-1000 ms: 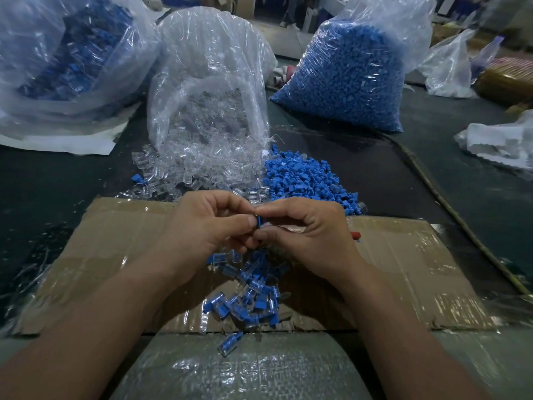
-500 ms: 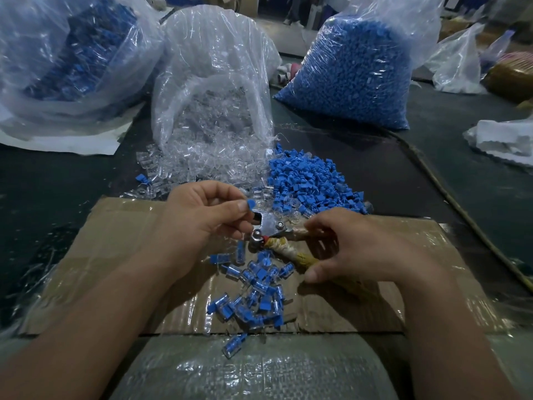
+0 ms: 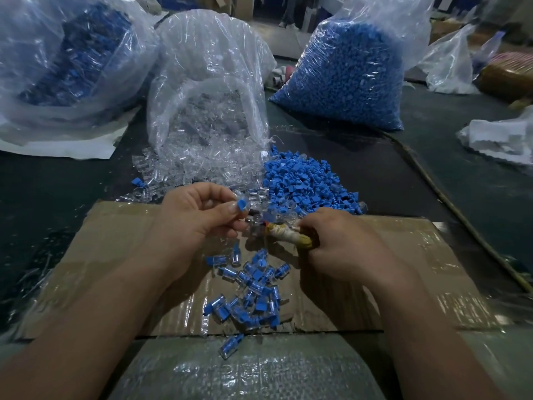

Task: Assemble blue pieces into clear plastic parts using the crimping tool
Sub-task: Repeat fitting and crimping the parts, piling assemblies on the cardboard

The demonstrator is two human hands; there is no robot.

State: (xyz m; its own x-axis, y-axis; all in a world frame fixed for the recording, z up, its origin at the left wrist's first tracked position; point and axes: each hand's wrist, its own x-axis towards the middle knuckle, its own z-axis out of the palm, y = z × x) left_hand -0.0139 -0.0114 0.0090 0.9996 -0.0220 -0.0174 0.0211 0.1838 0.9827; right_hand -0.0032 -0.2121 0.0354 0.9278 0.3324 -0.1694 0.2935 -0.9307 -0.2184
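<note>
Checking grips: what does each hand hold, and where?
Left hand pinches a small blue plastic piece below its top; right hand grips the crimping tool by cloth-wrapped handle.

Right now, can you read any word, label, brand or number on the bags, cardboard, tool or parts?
Nothing readable in this view.
On the cardboard: no print shows.
On the bag of clear parts, the bag of blue pieces, the left bag: no labels.
On the crimping tool in the right hand: no marking shows.
On the blue piece in the left hand: none.
On the brown package, far right: too blurred to tell.
</note>
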